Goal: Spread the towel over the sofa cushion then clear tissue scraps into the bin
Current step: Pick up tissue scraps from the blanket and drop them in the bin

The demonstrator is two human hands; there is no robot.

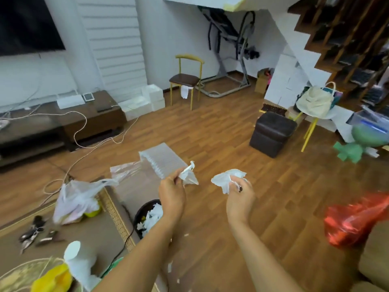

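Note:
My left hand [171,193] pinches a crumpled white tissue scrap [189,175] above the wooden floor. My right hand [240,197] grips another white tissue scrap [226,179] a little to the right, at about the same height. A black round bin [141,216] stands on the floor just left of my left forearm, partly hidden by it, with white tissue pieces inside. Small white tissue bits [170,267] lie on the floor between my forearms. No towel is in view; a corner of the sofa [374,260] shows at the lower right.
A red plastic bag [355,222] lies on the sofa edge at right. A white plastic bag [75,199], a clear plastic package [162,161] and a cable [84,148] lie on the floor left. A dark ottoman [272,133] and a chair [186,80] stand farther back.

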